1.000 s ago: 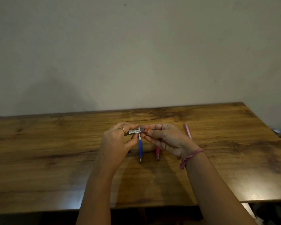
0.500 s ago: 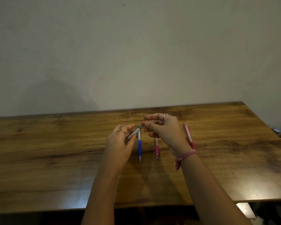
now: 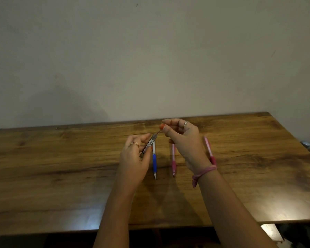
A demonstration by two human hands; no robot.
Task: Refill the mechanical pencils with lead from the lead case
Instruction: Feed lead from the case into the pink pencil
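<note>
Case (image 3: 149, 145) is gripped by left hand (image 3: 135, 156); lead (image 3: 157, 132), at its 1 o'clock, is pinched by right hand (image 3: 183, 140). Lead judged brittle, best pinched near the end.

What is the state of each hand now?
Left hand: closed, holding the lead case.
Right hand: closed, pinching a thin lead at the case's end.

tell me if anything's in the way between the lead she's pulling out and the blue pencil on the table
Nothing visible. The right hand pinches a lead drawn from the lead case held in the left hand. The blue pencil lies just below, uncovered.
</note>
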